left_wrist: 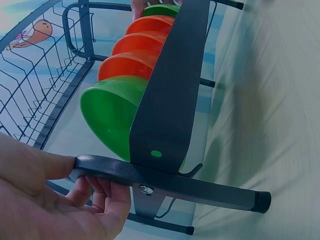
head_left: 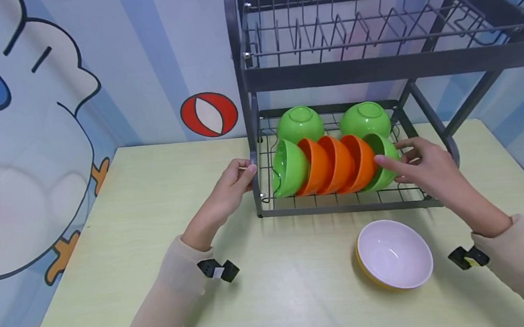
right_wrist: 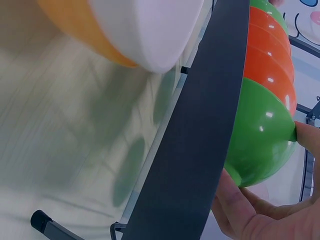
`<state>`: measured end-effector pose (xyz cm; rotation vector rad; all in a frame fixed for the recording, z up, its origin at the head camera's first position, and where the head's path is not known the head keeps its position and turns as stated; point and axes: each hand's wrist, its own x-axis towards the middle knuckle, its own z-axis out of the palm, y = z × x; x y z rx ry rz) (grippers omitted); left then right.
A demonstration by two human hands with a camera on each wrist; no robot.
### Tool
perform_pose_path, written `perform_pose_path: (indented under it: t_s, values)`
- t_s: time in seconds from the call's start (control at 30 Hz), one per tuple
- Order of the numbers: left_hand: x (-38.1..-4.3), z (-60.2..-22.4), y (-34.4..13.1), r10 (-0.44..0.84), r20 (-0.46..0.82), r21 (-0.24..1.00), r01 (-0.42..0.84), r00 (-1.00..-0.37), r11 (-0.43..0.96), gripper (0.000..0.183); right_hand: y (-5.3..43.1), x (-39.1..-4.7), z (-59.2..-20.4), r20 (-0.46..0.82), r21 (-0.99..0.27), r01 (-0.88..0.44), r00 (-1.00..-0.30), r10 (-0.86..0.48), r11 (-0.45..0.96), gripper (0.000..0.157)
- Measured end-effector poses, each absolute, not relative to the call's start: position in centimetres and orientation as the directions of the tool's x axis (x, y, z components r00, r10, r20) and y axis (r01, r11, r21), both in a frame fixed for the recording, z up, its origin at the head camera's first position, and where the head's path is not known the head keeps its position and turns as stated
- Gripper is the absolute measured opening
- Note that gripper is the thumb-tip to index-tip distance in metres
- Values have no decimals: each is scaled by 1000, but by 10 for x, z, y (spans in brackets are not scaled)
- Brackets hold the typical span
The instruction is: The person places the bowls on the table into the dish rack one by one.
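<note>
My left hand point(head_left: 227, 190) grips the left upright of a black two-tier dish rack point(head_left: 341, 209), thumb on one side and fingers curled behind, as the left wrist view shows. At the right end of a row on the lower tier, my right hand point(head_left: 433, 166) holds a green bowl point(right_wrist: 262, 135) between thumb and fingers. That bowl leans on its side next to three orange bowls point(head_left: 360, 162). Another green bowl point(head_left: 292, 168) stands on its side at the row's left end. Behind the row, two green bowls point(head_left: 299, 124) sit upside down.
On the table point(head_left: 153, 204), in front of the rack, stands a bowl point(head_left: 393, 253), white inside and yellow outside. The upper tier point(head_left: 375, 69) overhangs the bowls. A wall with cartoon prints point(head_left: 150, 64) rises behind the table.
</note>
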<state>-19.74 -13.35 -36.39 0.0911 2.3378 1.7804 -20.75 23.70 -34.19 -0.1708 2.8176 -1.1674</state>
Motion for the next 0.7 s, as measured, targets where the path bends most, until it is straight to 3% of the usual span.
perform_pose_path:
  t_s: [0.7]
  values:
    - [-198,-365,-134,174,-117,960,-67,-978,271,32,237,-207,-341,-71,-704,-43,-989,-131,709,84]
